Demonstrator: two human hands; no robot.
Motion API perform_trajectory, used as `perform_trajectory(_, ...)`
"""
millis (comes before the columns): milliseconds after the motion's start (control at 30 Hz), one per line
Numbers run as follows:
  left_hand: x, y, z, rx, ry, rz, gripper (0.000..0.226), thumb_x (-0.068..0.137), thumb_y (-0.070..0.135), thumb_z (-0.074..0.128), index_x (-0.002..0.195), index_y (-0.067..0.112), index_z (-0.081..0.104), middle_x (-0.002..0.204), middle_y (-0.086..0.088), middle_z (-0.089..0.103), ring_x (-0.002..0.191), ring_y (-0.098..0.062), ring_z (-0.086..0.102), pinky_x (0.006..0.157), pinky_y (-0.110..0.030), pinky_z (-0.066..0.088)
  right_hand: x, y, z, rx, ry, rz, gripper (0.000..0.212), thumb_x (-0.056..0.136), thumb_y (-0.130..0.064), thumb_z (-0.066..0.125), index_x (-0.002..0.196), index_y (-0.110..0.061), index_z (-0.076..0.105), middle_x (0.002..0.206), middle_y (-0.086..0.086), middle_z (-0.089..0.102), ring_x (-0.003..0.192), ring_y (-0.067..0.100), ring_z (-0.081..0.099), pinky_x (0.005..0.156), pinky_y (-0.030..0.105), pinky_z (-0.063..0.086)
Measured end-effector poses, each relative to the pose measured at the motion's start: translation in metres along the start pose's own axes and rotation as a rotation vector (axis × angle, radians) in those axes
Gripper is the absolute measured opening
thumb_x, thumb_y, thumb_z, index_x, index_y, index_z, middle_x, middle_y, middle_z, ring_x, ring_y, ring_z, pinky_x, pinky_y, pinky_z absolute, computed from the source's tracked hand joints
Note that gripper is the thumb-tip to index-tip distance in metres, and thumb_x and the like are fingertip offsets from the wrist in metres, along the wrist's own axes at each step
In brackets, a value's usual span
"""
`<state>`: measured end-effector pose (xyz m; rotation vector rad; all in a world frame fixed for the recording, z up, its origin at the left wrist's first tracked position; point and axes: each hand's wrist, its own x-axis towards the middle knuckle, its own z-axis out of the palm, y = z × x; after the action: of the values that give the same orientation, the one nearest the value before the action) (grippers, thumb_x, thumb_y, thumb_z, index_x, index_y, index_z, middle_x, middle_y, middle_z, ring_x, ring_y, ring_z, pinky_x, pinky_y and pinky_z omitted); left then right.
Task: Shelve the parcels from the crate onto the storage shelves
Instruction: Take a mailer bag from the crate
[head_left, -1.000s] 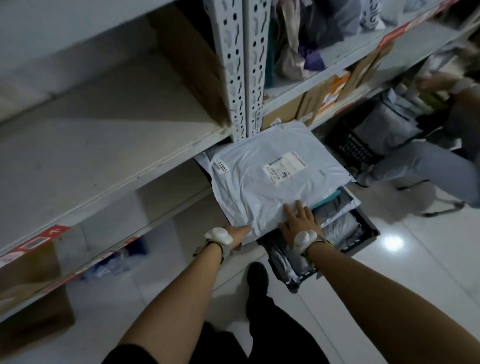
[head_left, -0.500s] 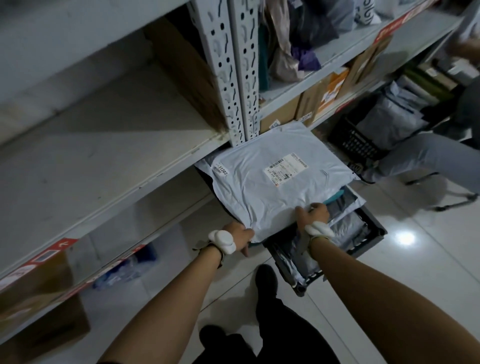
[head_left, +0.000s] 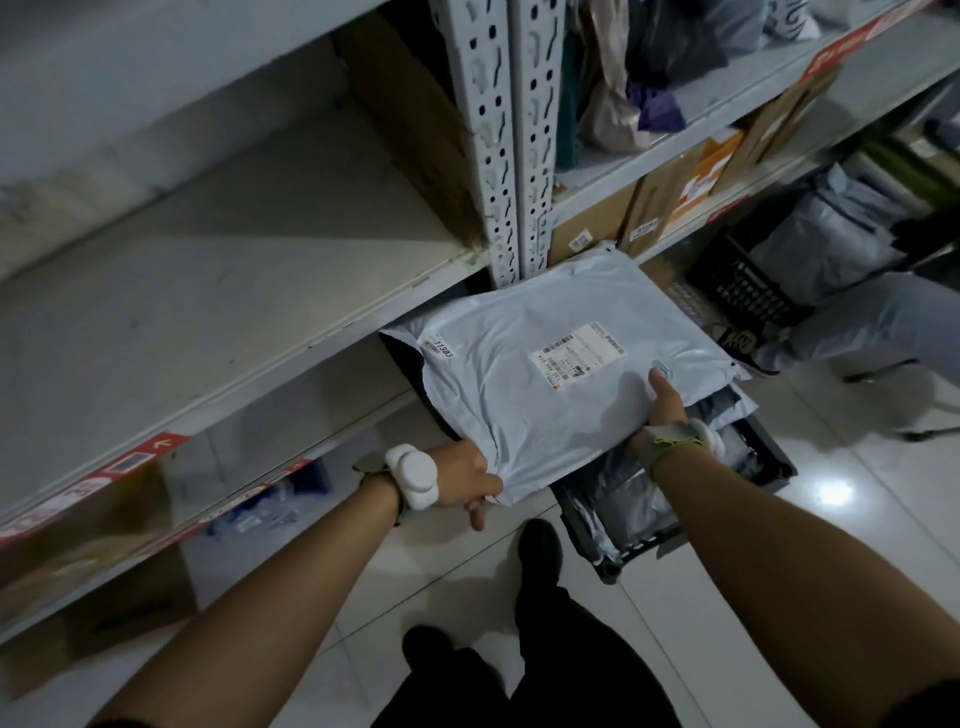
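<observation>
Both my hands grip the white parcel (head_left: 545, 374) above the crate (head_left: 769, 467): left hand (head_left: 462, 480) pinches its near corner, right hand (head_left: 665, 405) clasps its near edge, thumb on top.

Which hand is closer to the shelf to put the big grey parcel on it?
Probably left. The left hand grips the parcel corner nearest the shelf; the right hand holds the edge over the crate, farther away.
</observation>
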<state>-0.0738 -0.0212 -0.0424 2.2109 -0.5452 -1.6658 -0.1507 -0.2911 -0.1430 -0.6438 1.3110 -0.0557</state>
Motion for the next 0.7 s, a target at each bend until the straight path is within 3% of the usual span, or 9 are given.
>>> perform_trajectory(100, -0.013, -0.013, 0.009, 0.073, 0.031, -0.024, 0.040, 0.087, 0.026, 0.055, 0.050, 0.010, 0.059, 0.054, 0.006, 0.069, 0.049, 0.000, 0.054, 0.061, -0.016, 0.044, 0.031, -0.002, -0.005, -0.109, 0.058, -0.046, 0.098, 0.059, -0.053, 0.081, 0.140, -0.009, 0.048, 0.134, 0.007, 0.060, 0.112, 0.032, 0.060, 0.105, 0.047, 0.045)
perform_trajectory(133, -0.017, -0.019, 0.013, 0.087, 0.062, -0.027, 0.042, 0.088, 0.028, 0.057, 0.050, 0.012, 0.058, 0.053, 0.007, 0.068, 0.045, 0.002, 0.051, 0.055, -0.013, 0.040, 0.022, -0.006, 0.000, -0.161, 0.079, -0.087, 0.102, 0.060, -0.052, 0.081, 0.144, -0.007, 0.043, 0.138, 0.009, 0.056, 0.116, 0.033, 0.059, 0.106, 0.047, 0.045)
perform_trajectory(233, -0.029, -0.032, 0.017, 0.174, 0.153, -0.030, 0.045, 0.091, 0.035, 0.059, 0.048, 0.021, 0.053, 0.051, 0.008, 0.064, 0.040, 0.002, 0.048, 0.047, -0.014, 0.036, -0.027, -0.012, 0.017, -0.230, 0.117, -0.222, 0.074, 0.082, -0.038, 0.072, 0.142, -0.006, 0.042, 0.134, 0.010, 0.055, 0.114, 0.034, 0.058, 0.100, 0.046, 0.049)
perform_trajectory(333, -0.041, -0.050, 0.013, 0.250, 0.133, -0.009, 0.039, 0.092, 0.042, 0.057, 0.057, 0.025, 0.057, 0.062, 0.007, 0.060, 0.062, -0.009, 0.056, 0.068, -0.026, 0.046, -0.066, -0.010, 0.026, -0.235, 0.118, -0.351, 0.062, 0.082, -0.034, 0.073, 0.133, -0.005, 0.053, 0.121, 0.011, 0.061, 0.096, 0.033, 0.060, 0.092, 0.051, 0.052)
perform_trajectory(433, -0.070, -0.065, 0.002, 0.277, 0.211, 0.049, 0.034, 0.091, 0.045, 0.055, 0.066, 0.023, 0.049, 0.066, 0.004, 0.048, 0.061, -0.012, 0.045, 0.062, -0.026, 0.037, -0.115, -0.008, 0.030, -0.209, 0.020, -0.473, 0.045, 0.088, -0.024, 0.071, 0.126, -0.002, 0.060, 0.114, 0.014, 0.065, 0.083, 0.028, 0.064, 0.084, 0.043, 0.053)
perform_trajectory(533, -0.106, -0.075, -0.007, 0.192, 0.361, 0.119, 0.029, 0.086, 0.050, 0.053, 0.074, 0.023, 0.054, 0.075, 0.003, 0.050, 0.064, -0.012, 0.043, 0.063, -0.025, 0.035, -0.169, -0.003, 0.033, -0.289, -0.100, -0.596, 0.039, 0.089, -0.024, 0.072, 0.119, -0.001, 0.066, 0.107, 0.014, 0.072, 0.090, 0.034, 0.069, 0.088, 0.051, 0.056)
perform_trajectory(600, -0.128, -0.085, -0.013, 0.143, 0.433, 0.153, 0.023, 0.093, 0.047, 0.056, 0.093, 0.026, 0.065, 0.090, 0.010, 0.062, 0.077, -0.006, 0.056, 0.068, -0.020, 0.041, -0.206, 0.000, 0.036, -0.356, -0.177, -0.693, 0.034, 0.089, -0.023, 0.073, 0.114, -0.001, 0.070, 0.102, 0.017, 0.074, 0.091, 0.036, 0.071, 0.086, 0.054, 0.058)
perform_trajectory(700, -0.163, -0.098, -0.022, 0.028, 0.586, 0.179, 0.033, 0.096, 0.053, 0.050, 0.118, 0.030, 0.058, 0.114, 0.010, 0.061, 0.108, -0.013, 0.060, 0.086, -0.026, 0.043, -0.265, 0.000, 0.047, -0.453, -0.299, -0.818, 0.033, 0.084, -0.028, 0.078, 0.109, -0.007, 0.073, 0.101, 0.013, 0.076, 0.093, 0.034, 0.072, 0.085, 0.054, 0.058)
